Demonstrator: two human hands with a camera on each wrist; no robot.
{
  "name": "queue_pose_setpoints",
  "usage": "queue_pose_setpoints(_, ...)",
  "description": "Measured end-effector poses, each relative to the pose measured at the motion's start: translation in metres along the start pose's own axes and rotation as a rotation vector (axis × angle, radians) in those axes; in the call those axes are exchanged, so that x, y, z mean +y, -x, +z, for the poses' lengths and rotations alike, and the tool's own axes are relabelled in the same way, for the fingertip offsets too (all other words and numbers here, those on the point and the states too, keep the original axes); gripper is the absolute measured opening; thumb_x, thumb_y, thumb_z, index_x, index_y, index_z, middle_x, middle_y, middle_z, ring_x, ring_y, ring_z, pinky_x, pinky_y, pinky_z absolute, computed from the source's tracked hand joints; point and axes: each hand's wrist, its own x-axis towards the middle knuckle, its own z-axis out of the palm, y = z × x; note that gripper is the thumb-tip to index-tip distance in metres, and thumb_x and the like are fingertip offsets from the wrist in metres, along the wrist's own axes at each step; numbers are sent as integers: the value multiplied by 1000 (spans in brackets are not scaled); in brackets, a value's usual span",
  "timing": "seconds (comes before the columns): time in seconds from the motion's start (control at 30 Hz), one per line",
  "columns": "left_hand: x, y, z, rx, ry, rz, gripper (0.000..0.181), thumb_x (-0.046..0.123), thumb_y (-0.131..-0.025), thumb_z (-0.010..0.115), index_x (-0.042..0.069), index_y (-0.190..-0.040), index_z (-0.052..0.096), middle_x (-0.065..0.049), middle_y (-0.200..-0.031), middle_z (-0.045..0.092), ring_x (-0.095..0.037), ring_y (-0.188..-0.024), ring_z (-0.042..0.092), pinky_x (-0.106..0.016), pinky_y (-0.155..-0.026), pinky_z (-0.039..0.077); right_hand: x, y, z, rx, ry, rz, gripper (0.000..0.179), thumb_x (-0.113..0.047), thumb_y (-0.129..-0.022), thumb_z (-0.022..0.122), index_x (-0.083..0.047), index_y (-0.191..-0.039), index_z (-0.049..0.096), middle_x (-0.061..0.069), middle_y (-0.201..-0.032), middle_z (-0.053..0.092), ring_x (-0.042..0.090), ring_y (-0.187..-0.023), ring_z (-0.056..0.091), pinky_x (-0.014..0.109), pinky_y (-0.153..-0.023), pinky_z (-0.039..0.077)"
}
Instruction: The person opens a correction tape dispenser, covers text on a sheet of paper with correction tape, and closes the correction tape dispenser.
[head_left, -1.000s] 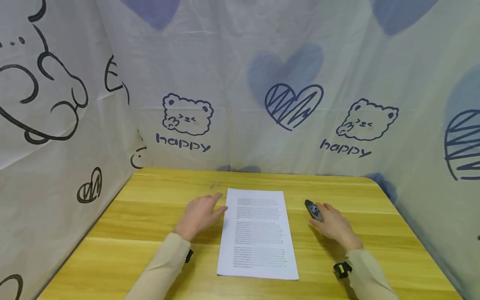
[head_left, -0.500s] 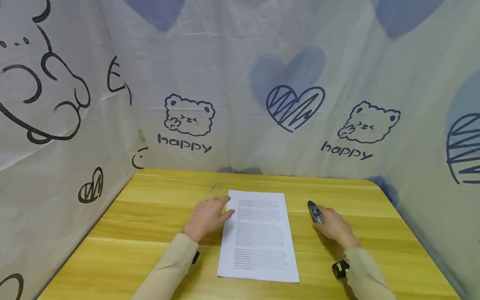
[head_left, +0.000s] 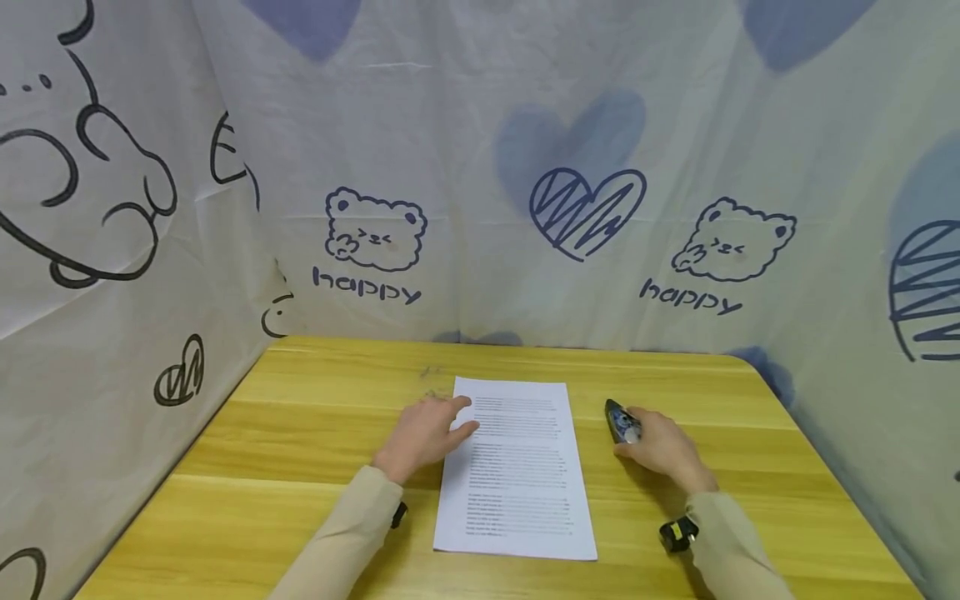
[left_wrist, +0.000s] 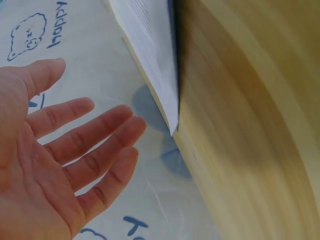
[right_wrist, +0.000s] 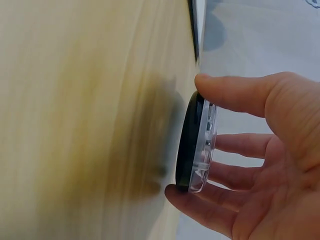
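In the head view a printed sheet of paper [head_left: 517, 475] lies on the table with lines of text facing up. My left hand [head_left: 420, 437] has its thumb and index finger over the sheet's left edge. In the left wrist view its fingers [left_wrist: 102, 135] are spread and relaxed, with nothing held. To the right of the sheet, my right hand [head_left: 663, 450] holds a pointed correction tape [head_left: 622, 422]. The right wrist view shows its black side and clear cover, pinched by the ends between thumb and fingers close over the table.
The wooden table [head_left: 300, 400] meets a white patterned cloth [head_left: 480, 275] at the back and sides. Black wrist cameras [head_left: 678, 534] sit at both cuffs. Faint grey marks [head_left: 433, 393] show on the wood beyond the left hand.
My left hand has moved right, so its thumb and index finger now overlap the sheet. The right hand, holding the correction tape, has shifted slightly left. The sheet stays put.
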Motion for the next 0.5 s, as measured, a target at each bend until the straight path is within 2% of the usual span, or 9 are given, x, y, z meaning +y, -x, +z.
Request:
queue_pose_setpoints(0.17, 5, -1, 0, -35, 56, 11, 48, 44, -97, 58, 13, -134, 59, -8, -107, 74, -18, -90, 71, -36, -74, 57, -9, -3, 5, 5, -24, -6, 81, -35, -83, 77, 8, -142, 44, 28, -129, 58, 32, -101, 60, 51, -87, 50)
queue_pose_setpoints(0.37, 12, -4, -2, -50, 71, 43, 48, 43, -98, 57, 16, -138, 55, -7, -105, 74, -18, -90, 70, -36, -75, 57, -21, -1, 6, 30, -34, -46, 78, -32, -82, 78, 10, -139, 46, 28, -129, 58, 33, -104, 61, 52, -90, 50)
queue_pose_setpoints(0.5, 14, -8, -1, -62, 106, 66, 48, 40, -98, 58, 17, -140, 53, -6, -102, 74, -15, -84, 68, -30, -70, 54, -30, 1, 7, 45, -51, -84, 77, -30, -81, 79, 7, -140, 47, 27, -132, 57, 32, -105, 61, 51, -91, 50)
